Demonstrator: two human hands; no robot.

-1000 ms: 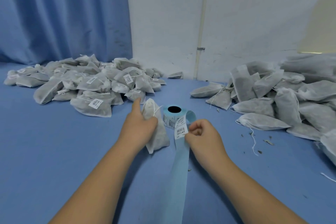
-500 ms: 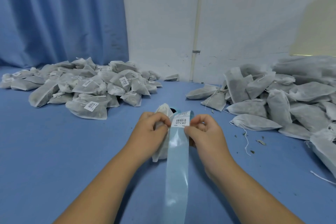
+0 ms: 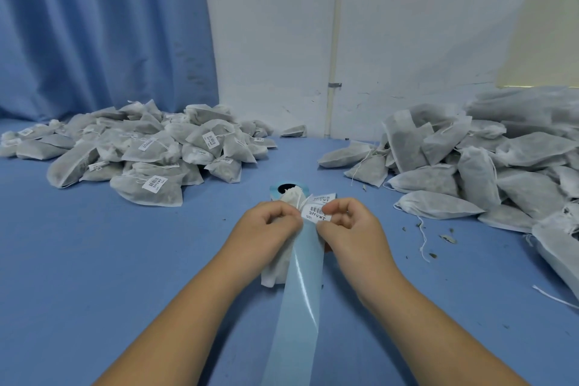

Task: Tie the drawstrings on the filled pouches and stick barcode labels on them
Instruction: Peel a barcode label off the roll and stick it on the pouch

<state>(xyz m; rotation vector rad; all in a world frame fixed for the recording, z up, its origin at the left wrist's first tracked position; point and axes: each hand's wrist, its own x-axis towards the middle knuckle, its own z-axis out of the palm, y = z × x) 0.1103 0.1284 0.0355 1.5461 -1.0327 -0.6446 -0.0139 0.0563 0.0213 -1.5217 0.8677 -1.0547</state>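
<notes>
White barcode label [image 3: 315,211], mid-frame, was pinched by the right hand [image 3: 347,226]; the left hand [image 3: 266,226] gripped the pouch [image 3: 275,269]. Peeled crooked, it might crease or self-stick.

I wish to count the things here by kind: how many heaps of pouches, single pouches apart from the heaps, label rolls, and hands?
Heaps of pouches: 2, left heap and right heap.
Single pouches: 2, held pouch in the left hand, lone pouch by the wall.
Label roll: 1.
Hands: 2; the right hand pinches a barcode label.
Total: 7.
</notes>
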